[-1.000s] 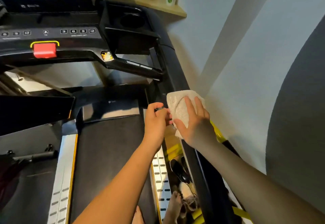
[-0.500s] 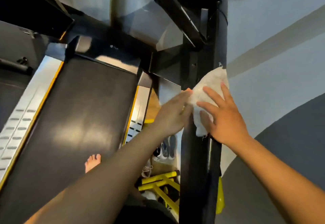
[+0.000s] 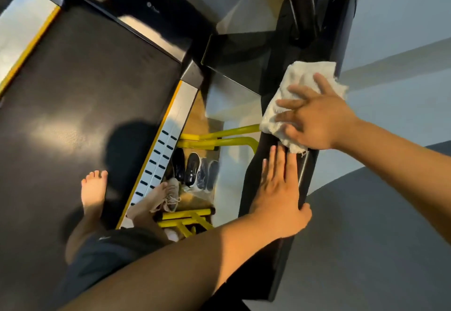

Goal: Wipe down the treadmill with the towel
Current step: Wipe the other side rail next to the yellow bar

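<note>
White towel (image 3: 299, 95) under right hand (image 3: 317, 120) — fingers (image 3: 290, 116) spread flat, pressing it onto handrail (image 3: 268, 188).

- One head-worn view is given, aimed steeply down and tilted.
- The treadmill's black handrail (image 3: 280, 188) is seen close, under the fingers (image 3: 273, 164).

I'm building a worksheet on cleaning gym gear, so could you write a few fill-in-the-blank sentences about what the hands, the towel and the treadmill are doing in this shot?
1. The right hand presses a white ____ flat against the treadmill's black side rail.
2. The left hand rests on the rail with nothing in it, ____ the towel in the picture.
3. One bare foot stands on the dark ____.
4. On the floor beside the treadmill lie several pairs of ____.

Missing words: towel; below; belt; shoes
</note>
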Demonstrator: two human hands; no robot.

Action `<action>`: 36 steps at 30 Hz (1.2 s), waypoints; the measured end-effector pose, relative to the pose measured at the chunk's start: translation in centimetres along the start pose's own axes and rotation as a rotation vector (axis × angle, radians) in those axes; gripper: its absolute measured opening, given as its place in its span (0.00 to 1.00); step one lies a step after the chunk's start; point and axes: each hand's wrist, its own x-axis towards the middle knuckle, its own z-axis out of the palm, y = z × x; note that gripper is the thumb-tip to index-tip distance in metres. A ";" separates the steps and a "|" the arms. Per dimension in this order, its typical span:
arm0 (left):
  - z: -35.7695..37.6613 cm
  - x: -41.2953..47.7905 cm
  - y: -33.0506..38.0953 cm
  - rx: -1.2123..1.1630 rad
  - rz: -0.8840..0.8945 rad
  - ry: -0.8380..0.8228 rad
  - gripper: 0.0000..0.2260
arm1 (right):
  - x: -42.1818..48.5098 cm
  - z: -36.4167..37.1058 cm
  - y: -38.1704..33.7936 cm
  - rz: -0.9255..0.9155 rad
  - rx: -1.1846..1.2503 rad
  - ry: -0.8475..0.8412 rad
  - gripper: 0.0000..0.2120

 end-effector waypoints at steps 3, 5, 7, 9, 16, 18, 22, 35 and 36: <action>-0.3 -0.1 -0.1 -0.010 0.002 -0.015 0.50 | 3.8 -1.0 -0.8 -0.008 -0.178 -0.227 0.26; -0.3 0.0 -0.2 -0.009 -0.012 -0.039 0.48 | 5.5 -1.4 -2.0 -0.004 -0.233 -0.312 0.26; -0.3 0.1 -0.3 -0.015 -0.023 -0.072 0.46 | 5.1 -1.1 -3.0 -0.071 -0.219 -0.356 0.26; -0.3 0.0 -0.1 -0.044 -0.025 -0.058 0.47 | 3.4 -1.0 -2.6 -0.119 -0.129 -0.323 0.25; -0.7 -0.8 0.6 -0.058 -0.046 -0.035 0.45 | 4.9 -0.9 -2.2 -0.011 -0.148 -0.283 0.25; -1.0 -0.8 0.5 -0.050 -0.062 -0.076 0.42 | 4.2 0.1 -4.3 -0.068 -0.122 -0.302 0.27; 0.1 -0.3 0.2 0.101 -0.056 0.146 0.53 | 6.1 0.1 -4.1 0.005 -0.140 -0.342 0.31; -0.6 -0.6 0.3 0.055 -0.047 -0.057 0.46 | 4.6 -1.1 1.8 0.112 0.043 -0.089 0.20; -0.8 -0.7 0.4 0.029 -0.053 -0.046 0.46 | 3.6 -0.7 1.3 0.131 0.034 -0.022 0.20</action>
